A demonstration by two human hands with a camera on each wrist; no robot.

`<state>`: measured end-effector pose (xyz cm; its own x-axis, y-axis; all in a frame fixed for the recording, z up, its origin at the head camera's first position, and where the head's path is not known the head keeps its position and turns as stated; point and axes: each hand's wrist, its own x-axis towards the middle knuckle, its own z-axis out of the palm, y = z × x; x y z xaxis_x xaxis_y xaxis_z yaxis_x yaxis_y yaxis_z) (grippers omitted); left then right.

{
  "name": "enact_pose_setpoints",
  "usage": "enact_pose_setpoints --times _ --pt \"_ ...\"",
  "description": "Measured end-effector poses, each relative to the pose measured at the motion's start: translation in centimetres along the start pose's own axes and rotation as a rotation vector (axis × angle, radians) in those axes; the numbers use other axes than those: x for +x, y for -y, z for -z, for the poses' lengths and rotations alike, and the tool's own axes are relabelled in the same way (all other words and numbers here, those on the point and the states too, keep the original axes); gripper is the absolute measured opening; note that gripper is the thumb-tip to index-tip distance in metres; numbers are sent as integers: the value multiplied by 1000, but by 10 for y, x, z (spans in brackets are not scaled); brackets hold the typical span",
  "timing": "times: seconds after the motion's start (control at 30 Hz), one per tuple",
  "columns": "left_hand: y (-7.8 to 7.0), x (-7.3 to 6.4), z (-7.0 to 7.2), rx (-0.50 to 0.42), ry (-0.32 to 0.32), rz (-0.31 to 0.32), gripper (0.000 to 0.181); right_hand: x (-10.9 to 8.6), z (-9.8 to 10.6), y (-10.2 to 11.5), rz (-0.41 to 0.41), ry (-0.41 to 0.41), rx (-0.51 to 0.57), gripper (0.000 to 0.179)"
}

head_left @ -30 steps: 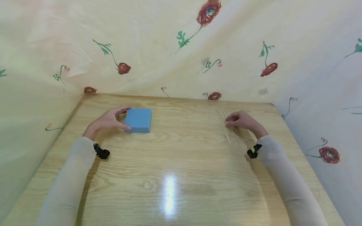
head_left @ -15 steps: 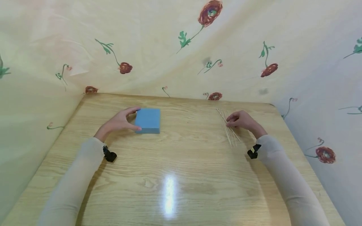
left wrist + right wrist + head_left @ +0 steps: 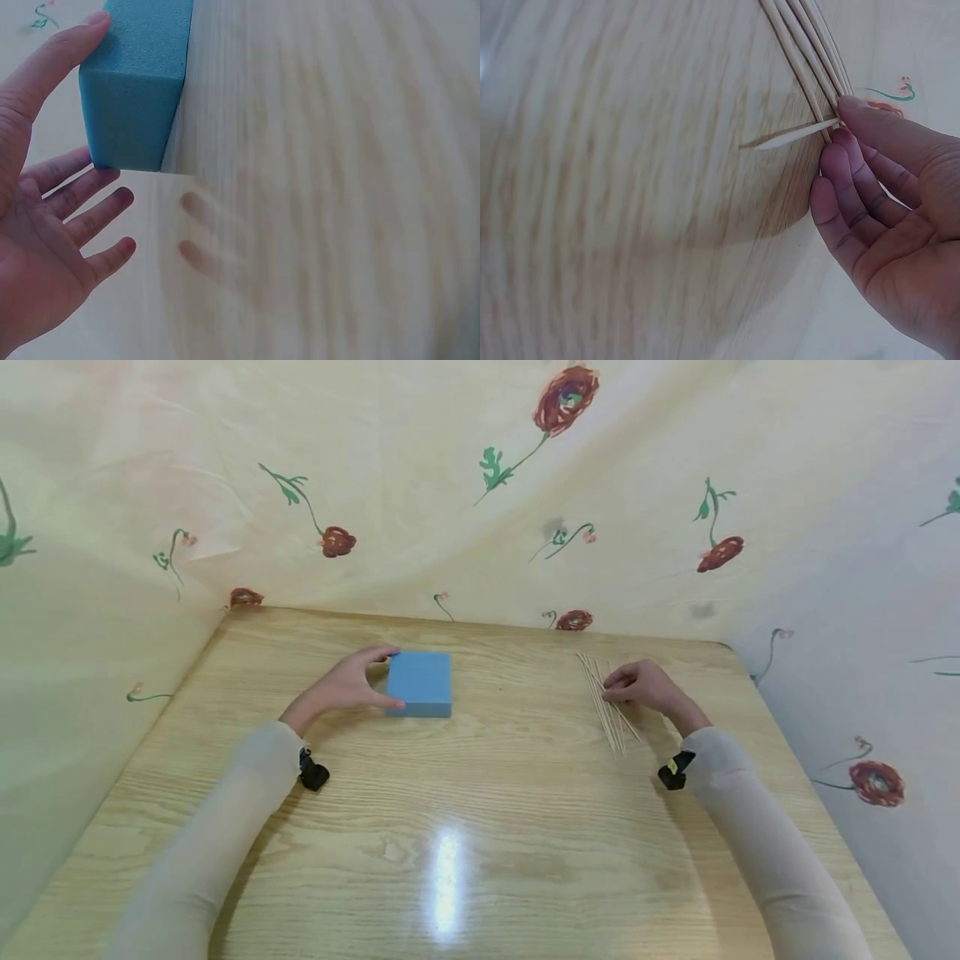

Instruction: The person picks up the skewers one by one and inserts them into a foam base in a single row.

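Observation:
In the head view, a blue foam block point(image 3: 420, 678) lies on the table, left of the middle. My left hand point(image 3: 347, 685) grips it from the left, thumb on the near side and fingers at the far side. The left wrist view shows the remaining fingers spread below the block's end. Several thin wooden skewers point(image 3: 810, 56) lie in a loose, partly crossed bunch at the right. My right hand point(image 3: 647, 685) pinches a skewer point(image 3: 795, 136) between thumb and fingertips at the bunch; its pointed end sticks out past the others.
The wood-grain table point(image 3: 480, 785) ends at the back against a cream floral cloth point(image 3: 420, 485), which also rises along both sides. Black wrist cameras sit on both sleeves. A bright light reflection shows near the front.
My left hand has slid the foam block to the right, toward the middle of the table. The right hand stays in nearly the same place at the skewers.

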<state>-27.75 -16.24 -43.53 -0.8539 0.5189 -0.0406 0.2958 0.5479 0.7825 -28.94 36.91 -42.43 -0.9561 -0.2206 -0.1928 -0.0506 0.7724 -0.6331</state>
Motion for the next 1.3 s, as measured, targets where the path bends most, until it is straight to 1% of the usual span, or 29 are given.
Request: enact_pose_setpoints --times 0.2,0.33,0.6,0.9,1.13,1.3 --pt "-9 12 -6 51 13 0 102 -2 0 3 -8 -3 8 32" --pt "-16 21 -10 61 24 8 104 -4 1 6 -19 2 2 32" --pt "-25 36 -18 76 44 -16 103 -8 -1 8 -38 -24 25 32" --pt "-31 44 -24 85 64 -13 102 -8 -2 6 -50 -38 28 29" --pt "-31 46 -24 68 69 -9 101 -6 -2 4 -61 -42 10 28" --pt "-31 46 -24 63 73 -8 101 -6 -1 5 -45 -30 24 29"
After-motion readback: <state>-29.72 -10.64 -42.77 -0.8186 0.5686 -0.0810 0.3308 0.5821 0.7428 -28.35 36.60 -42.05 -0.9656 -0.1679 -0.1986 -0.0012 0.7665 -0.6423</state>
